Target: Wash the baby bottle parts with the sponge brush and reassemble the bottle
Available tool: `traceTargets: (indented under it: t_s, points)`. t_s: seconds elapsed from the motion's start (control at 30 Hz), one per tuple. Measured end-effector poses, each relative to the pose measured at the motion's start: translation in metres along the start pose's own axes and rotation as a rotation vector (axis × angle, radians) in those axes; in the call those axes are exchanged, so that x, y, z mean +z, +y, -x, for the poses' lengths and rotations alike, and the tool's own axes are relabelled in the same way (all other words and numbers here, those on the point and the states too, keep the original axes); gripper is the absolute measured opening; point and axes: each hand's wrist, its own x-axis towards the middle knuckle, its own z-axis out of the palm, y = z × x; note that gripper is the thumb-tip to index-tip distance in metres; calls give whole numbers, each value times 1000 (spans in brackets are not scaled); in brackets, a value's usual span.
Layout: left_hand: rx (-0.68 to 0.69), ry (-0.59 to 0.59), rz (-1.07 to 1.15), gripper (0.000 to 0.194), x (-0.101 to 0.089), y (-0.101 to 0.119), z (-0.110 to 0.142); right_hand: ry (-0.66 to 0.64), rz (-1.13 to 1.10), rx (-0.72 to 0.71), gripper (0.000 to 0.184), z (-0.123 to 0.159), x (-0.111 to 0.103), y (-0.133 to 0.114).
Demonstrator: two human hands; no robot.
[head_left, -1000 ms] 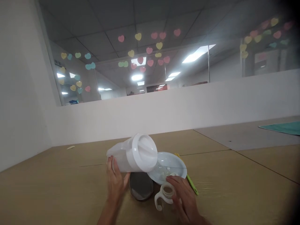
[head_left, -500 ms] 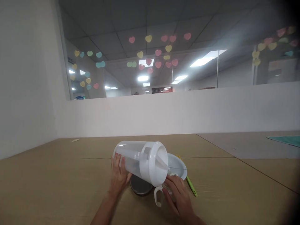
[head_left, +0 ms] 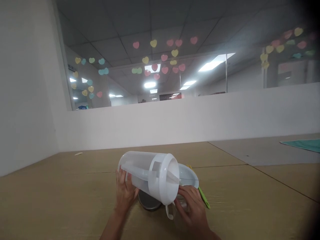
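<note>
A large clear plastic jug (head_left: 140, 171) with a white collar and rim (head_left: 166, 180) is tilted on its side, mouth to the right. My left hand (head_left: 125, 190) is wrapped around its base end from the left and below. At the lower edge of the rim, my right hand (head_left: 191, 205) has its fingers closed, thumb under the edge. A white curved hook-like piece (head_left: 170, 213) hangs below the rim beside my right thumb; its attachment is hidden. Below the jug lies a dark round flat object (head_left: 149, 201), partly covered. Behind the right hand sits a pale oval bowl (head_left: 188, 176).
A green-handled utensil (head_left: 204, 198) lies right of the bowl, its yellow end partly hidden. A teal cloth (head_left: 302, 145) is at the far right of the wooden table (head_left: 75, 200). A small pale flat piece (head_left: 78, 154) rests near the back wall (head_left: 140, 126).
The jug's mouth end has come slightly lower and turned a little toward me. More of the white hook-like piece is now covered. The view has shifted slightly.
</note>
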Motion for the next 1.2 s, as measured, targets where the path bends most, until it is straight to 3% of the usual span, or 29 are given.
traceTargets:
  t_s: [0.37, 0.5, 0.63, 0.77, 0.97, 1.2]
  points:
    - [10, -60, 10, 77, 7, -3, 15, 14, 11, 194, 42, 12, 2, 14]
    - [56, -74, -12, 76, 6, -5, 14, 20, 0, 192, 33, 9, -2, 14]
    - [59, -37, 50, 76, 7, -11, 14, 43, 17, 52, 15, 5, -6, 13]
    - [79, -76, 109, 75, 8, -21, 17, 19, -3, -64, 13, 4, -6, 11]
    - [83, -143, 78, 80, 8, -24, 19, -31, -66, 0, 12, 4, -2, 7]
    - [49, -135, 61, 83, 8, -23, 18, -25, -32, 53, 15, 9, 2, 9]
